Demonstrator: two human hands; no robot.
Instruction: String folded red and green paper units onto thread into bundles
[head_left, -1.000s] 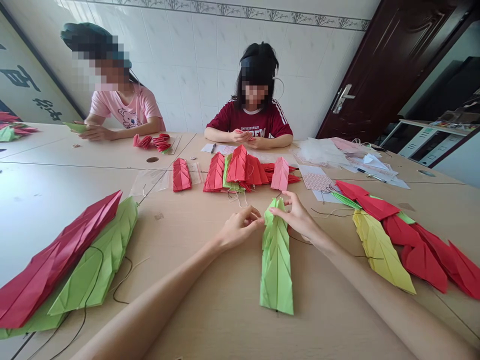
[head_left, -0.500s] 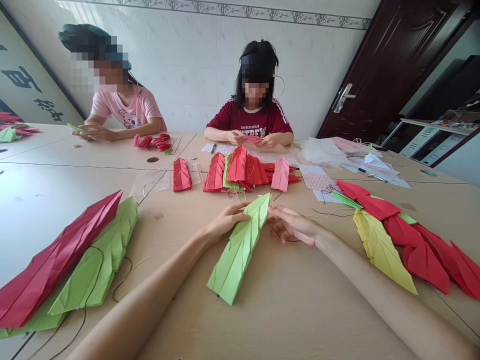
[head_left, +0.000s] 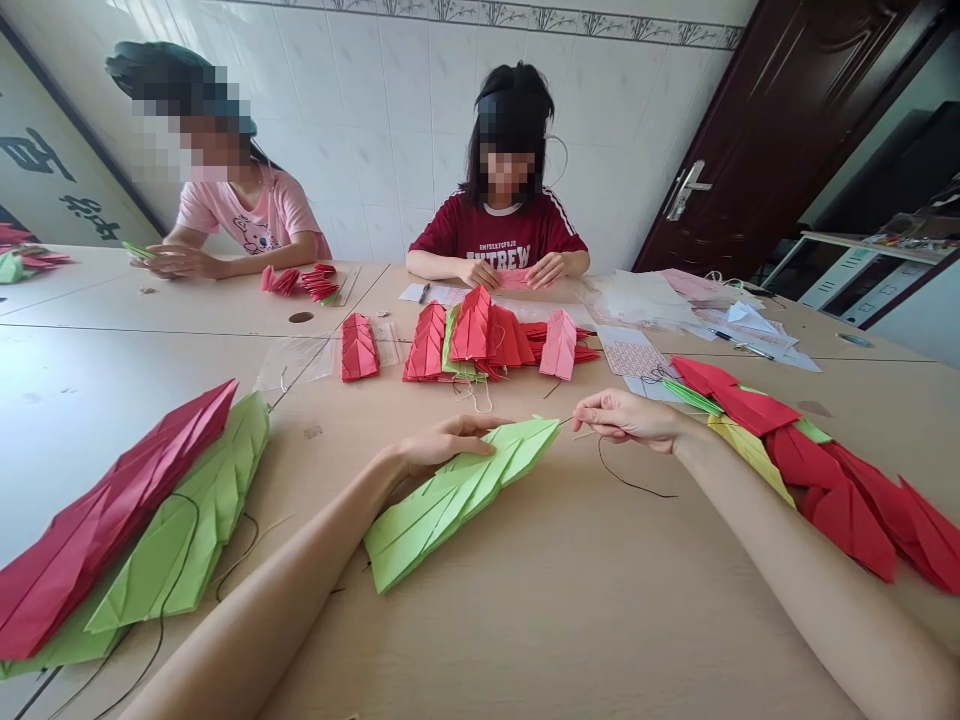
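Observation:
A pleated strip of green folded paper [head_left: 457,500] lies tilted above the table, its far tip pointing right. My left hand [head_left: 450,445] grips it along its upper edge, thumb on top and the other fingers partly hidden behind. From the tip runs a dark thin string [head_left: 634,485], which my right hand [head_left: 619,418] pinches just right of the paper; its loose end trails onto the tabletop.
Red and green folded paper strips [head_left: 180,520] lie at left with strings. More red pieces [head_left: 832,490] and a yellow strip [head_left: 750,455] lie at right. Small red folded stacks [head_left: 472,335] stand ahead. Two people [head_left: 499,225] sit across the table, handling paper.
My right hand has moved right, away from the paper's tip, and now pinches the string. The green strip has turned flatter, its tip swinging right and its near end left.

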